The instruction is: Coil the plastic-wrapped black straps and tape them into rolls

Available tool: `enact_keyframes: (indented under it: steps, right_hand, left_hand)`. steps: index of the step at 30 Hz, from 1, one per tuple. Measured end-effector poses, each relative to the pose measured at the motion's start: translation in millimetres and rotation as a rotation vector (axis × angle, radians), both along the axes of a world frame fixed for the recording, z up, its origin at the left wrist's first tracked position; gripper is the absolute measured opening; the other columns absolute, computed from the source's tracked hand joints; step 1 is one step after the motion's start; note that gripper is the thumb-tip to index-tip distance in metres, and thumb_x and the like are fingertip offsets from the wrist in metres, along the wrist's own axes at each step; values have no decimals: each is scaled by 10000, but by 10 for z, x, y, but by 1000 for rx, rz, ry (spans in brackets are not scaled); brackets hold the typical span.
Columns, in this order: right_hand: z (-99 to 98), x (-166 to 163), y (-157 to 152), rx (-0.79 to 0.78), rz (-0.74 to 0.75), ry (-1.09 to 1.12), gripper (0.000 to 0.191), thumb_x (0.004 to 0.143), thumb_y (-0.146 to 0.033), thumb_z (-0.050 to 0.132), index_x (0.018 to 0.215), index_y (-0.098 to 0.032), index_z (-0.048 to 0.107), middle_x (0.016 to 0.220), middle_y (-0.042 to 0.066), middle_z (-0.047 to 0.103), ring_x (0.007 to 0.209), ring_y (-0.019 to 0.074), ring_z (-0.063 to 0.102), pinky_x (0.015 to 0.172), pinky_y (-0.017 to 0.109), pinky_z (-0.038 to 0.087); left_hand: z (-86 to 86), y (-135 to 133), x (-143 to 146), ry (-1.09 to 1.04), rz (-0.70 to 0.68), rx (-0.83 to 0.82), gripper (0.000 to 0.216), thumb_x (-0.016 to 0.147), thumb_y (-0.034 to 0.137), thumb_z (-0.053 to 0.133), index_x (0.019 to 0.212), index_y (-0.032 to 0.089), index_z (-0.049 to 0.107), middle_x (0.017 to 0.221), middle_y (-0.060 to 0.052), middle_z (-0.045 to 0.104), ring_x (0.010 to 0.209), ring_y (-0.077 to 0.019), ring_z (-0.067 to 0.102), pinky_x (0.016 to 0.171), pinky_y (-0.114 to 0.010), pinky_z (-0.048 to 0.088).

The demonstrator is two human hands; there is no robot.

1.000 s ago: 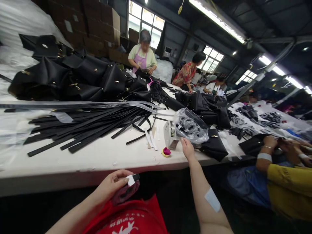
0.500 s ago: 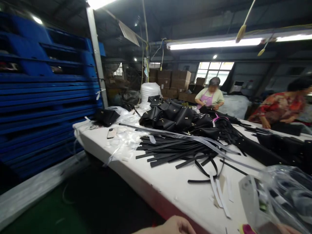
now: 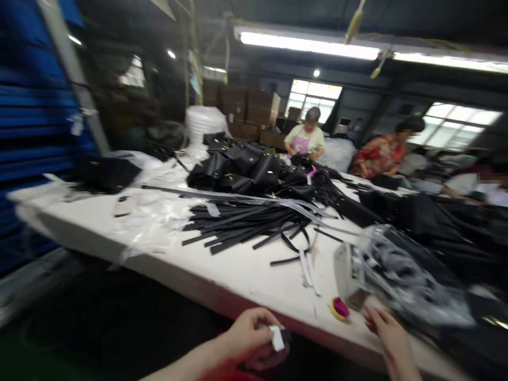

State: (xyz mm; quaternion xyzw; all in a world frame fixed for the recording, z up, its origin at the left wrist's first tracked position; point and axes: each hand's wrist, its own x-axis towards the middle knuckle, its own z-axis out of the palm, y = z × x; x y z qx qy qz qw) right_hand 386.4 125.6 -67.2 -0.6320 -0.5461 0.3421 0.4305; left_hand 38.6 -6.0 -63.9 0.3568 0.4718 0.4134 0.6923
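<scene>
My left hand [image 3: 252, 330] is closed just off the table's near edge. Between its thumb and fingers is a small dark piece with a white paper-like patch [image 3: 277, 338]. Over the table edge on the right, my right hand [image 3: 389, 330] has its fingers pinched together at a pale, blurred thing [image 3: 373, 305] that I cannot make out. Left of those fingertips lies a round yellow item with a magenta centre [image 3: 339, 308]. A pale upright holder [image 3: 344, 271] stands behind it, beside a clear plastic bag [image 3: 413, 280] with dark contents.
Black flat straps [image 3: 238, 225] are fanned across the white table [image 3: 222, 267], with black bags [image 3: 250, 164] heaped behind. A phone [image 3: 124, 206] lies among clear plastic at left. Two people [image 3: 305, 138] [image 3: 383, 153] work across the table. Blue pallets [image 3: 32, 143] are stacked at left.
The view has swung right. Both my hands now show more fully; the left has a small dark piece with white on it, while the right is by the holder and plastic bag.
</scene>
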Motion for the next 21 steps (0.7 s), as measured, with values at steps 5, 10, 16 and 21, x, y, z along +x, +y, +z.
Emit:
enact_keyframes:
  steps: [5,10,16,21]
  right_hand:
    - [21,-178,63,-91,-173,123,541,559,-708,648,652,-180,575,573,50,599,479,161,548,481,301,456]
    - [-150,-122,82,-63,-288,159,546,518,-669,682,635,-149,567,541,26,599,440,111,512,435,228,411]
    - [-36,-129,-299,16,-366,152,461,584,-595,703,629,-151,588,499,12,592,415,112,502,425,224,402]
    - [385,-743,-741,44,-133,220,355,750,-501,668,795,-149,672,620,15,651,503,99,549,509,213,458]
  left_hand:
    - [154,-1,-34,-152,48,-92,494,590,538,806,860,159,642,748,-80,708,567,-161,610,434,-212,394]
    - [326,-54,-40,-136,66,-88,442,599,461,839,861,150,664,758,-85,737,659,-176,667,532,-219,494]
    - [276,-39,-152,56,52,93,421,659,487,777,905,153,711,895,-110,745,837,-258,697,759,-334,561]
    - [364,37,-89,232,-21,233,349,740,421,699,960,151,699,976,-108,739,902,-254,684,838,-340,541]
